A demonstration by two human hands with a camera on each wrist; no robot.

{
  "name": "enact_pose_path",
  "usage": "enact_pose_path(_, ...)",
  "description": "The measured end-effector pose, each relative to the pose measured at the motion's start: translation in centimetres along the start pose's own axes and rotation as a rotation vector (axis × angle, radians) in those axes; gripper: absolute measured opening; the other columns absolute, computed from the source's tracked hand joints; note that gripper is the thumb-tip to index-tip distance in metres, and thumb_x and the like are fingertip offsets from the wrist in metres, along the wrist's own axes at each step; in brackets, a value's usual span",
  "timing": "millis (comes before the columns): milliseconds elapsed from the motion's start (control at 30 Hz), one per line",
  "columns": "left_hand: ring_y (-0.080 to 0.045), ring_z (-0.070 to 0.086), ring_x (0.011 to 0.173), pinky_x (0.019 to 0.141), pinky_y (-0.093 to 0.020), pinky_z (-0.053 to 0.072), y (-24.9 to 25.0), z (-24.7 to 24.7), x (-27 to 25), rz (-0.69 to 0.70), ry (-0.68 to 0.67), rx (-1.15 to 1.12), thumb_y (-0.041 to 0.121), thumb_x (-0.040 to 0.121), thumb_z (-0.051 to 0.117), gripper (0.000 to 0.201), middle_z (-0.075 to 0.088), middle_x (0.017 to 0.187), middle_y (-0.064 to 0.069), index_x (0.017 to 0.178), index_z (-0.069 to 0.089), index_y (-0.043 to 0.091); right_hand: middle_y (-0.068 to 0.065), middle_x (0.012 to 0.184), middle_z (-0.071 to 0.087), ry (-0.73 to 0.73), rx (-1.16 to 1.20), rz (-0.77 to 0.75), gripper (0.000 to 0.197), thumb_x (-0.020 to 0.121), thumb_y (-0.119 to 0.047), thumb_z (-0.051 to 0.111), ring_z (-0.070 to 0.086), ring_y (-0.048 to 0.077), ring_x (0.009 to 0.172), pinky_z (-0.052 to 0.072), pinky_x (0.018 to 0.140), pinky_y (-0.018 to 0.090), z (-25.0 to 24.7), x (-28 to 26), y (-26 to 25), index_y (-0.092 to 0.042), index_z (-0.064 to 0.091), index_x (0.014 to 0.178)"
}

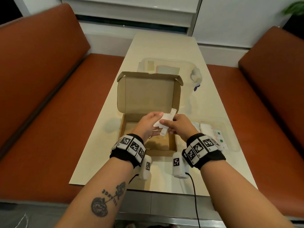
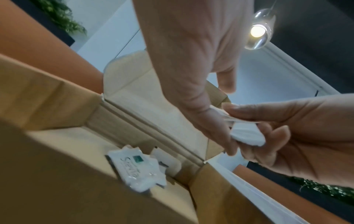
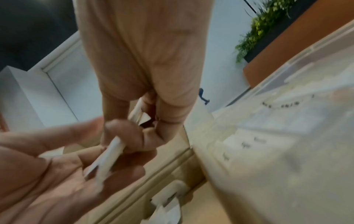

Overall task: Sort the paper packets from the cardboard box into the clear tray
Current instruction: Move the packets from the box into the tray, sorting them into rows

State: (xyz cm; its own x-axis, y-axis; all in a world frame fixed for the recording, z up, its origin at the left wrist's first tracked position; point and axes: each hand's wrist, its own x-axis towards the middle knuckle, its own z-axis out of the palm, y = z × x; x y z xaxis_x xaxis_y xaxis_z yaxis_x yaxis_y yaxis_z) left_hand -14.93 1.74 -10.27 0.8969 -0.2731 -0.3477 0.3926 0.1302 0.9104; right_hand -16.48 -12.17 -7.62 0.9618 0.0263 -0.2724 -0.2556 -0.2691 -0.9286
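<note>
Both hands, left hand (image 1: 148, 125) and right hand (image 1: 181, 126), are pinching white paper packets (image 1: 165, 120) above the cardboard box (image 1: 148, 94). Fingers are clamping them, probably separating types for the clear tray (image 1: 230, 129).

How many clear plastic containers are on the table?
2. One clear tray sits right of the cardboard box with packets inside; another container lies behind the box's raised lid, partly hidden.

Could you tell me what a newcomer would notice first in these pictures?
Probably the two hands meeting over the open cardboard box in the middle of the table: the left hand and right hand both grip white paper packets. Next, more packets lie in the box, and the clear tray to its right already holds some.
</note>
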Motion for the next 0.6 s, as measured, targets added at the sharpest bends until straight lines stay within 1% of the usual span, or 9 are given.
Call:
enact_pose_path(67, -0.021, 0.069, 0.084, 0.064, -0.029, 0.058, -0.2, 0.6, 0.2, 0.025, -0.007, 0.018, 0.021, 0.095, 0.056, 0.019, 0.065, 0.106, -0.009, 0.113, 0.059, 0.016, 0.007, 0.076, 0.059, -0.033, 0.047, 0.006, 0.021, 0.084, -0.007, 0.067, 0.057, 0.011, 0.057, 0.051, 0.051, 0.014, -0.9, -0.2, 0.1, -0.005, 0.059, 0.103)
enact_pose_path(100, -0.020, 0.069, 0.084, 0.063, -0.028, 0.058, -0.5, 0.9, 0.4, 0.036, -0.011, 0.029, 0.016, 0.094, 0.056, 0.018, 0.065, 0.107, -0.008, 0.112, 0.059, 0.017, 0.008, 0.080, 0.060, -0.043, 0.077, 0.021, 0.026, 0.084, -0.003, 0.067, 0.060, 0.013, 0.062, 0.054, 0.054, 0.016, -1.4, -0.3, 0.3, -0.004, 0.057, 0.108)
enact_pose_path(167, -0.021, 0.069, 0.088, 0.065, -0.029, 0.059, -0.9, 1.5, 0.7, 0.053, -0.009, 0.035, 0.010, 0.093, 0.058, 0.020, 0.066, 0.108, -0.007, 0.112, 0.060, 0.015, 0.010, 0.084, 0.062, -0.045, 0.124, 0.048, 0.026, 0.086, 0.001, 0.063, 0.064, 0.016, 0.066, 0.057, 0.060, 0.019, -2.3, -0.5, 0.7, -0.002, 0.056, 0.111)
enact_pose_path(267, -0.018, 0.069, 0.087, 0.061, -0.027, 0.057, -1.3, 2.8, 1.0, 0.051, 0.010, 0.033, 0.007, 0.091, 0.060, 0.022, 0.067, 0.103, -0.004, 0.112, 0.061, 0.013, 0.009, 0.082, 0.066, 0.023, 0.140, 0.064, 0.016, 0.093, -0.005, 0.054, 0.066, 0.015, 0.062, 0.059, 0.062, 0.023, -3.6, -0.7, 1.7, -0.002, 0.060, 0.108)
enact_pose_path(333, -0.019, 0.068, 0.089, 0.061, -0.027, 0.057, -1.5, 3.9, 1.3, 0.039, 0.006, 0.055, 0.007, 0.090, 0.061, 0.024, 0.067, 0.104, -0.005, 0.114, 0.061, 0.011, 0.009, 0.080, 0.066, 0.090, 0.159, 0.078, 0.016, 0.095, -0.009, 0.051, 0.066, 0.016, 0.058, 0.059, 0.061, 0.024, -4.3, -0.8, 2.4, -0.003, 0.063, 0.104)
enact_pose_path(433, -0.023, 0.067, 0.092, 0.066, -0.034, 0.060, -1.7, 6.0, 1.6, 0.038, -0.020, 0.078, 0.005, 0.091, 0.059, 0.021, 0.065, 0.107, -0.010, 0.109, 0.060, 0.014, 0.012, 0.084, 0.065, 0.158, 0.200, 0.091, 0.015, 0.095, -0.015, 0.052, 0.066, 0.019, 0.058, 0.058, 0.056, 0.026, -5.6, -1.0, 3.2, -0.008, 0.065, 0.091)
enact_pose_path(500, -0.024, 0.066, 0.089, 0.070, -0.039, 0.060, -1.7, 7.3, 1.9, 0.037, -0.024, 0.092, 0.004, 0.091, 0.059, 0.019, 0.064, 0.102, -0.011, 0.107, 0.060, 0.015, 0.011, 0.084, 0.063, 0.210, 0.221, 0.077, 0.013, 0.093, -0.017, 0.054, 0.066, 0.021, 0.057, 0.057, 0.053, 0.028, -6.5, -1.2, 3.7, -0.011, 0.064, 0.087)
enact_pose_path(533, -0.025, 0.065, 0.088, 0.073, -0.041, 0.059, -1.8, 7.9, 2.0, 0.030, -0.028, 0.102, 0.004, 0.091, 0.059, 0.020, 0.064, 0.099, -0.012, 0.109, 0.059, 0.013, 0.009, 0.082, 0.062, 0.234, 0.226, 0.067, 0.012, 0.093, -0.018, 0.056, 0.065, 0.021, 0.055, 0.057, 0.051, 0.029, -7.1, -1.3, 3.9, -0.013, 0.065, 0.086)
enact_pose_path(600, -0.025, 0.065, 0.088, 0.075, -0.039, 0.059, -1.9, 8.9, 2.2, 0.011, -0.038, 0.113, 0.005, 0.091, 0.059, 0.023, 0.063, 0.095, -0.011, 0.114, 0.059, 0.008, 0.007, 0.080, 0.063, 0.276, 0.202, 0.043, 0.012, 0.091, -0.017, 0.058, 0.063, 0.019, 0.055, 0.054, 0.049, 0.027, -8.1, -1.4, 4.4, -0.014, 0.067, 0.084)
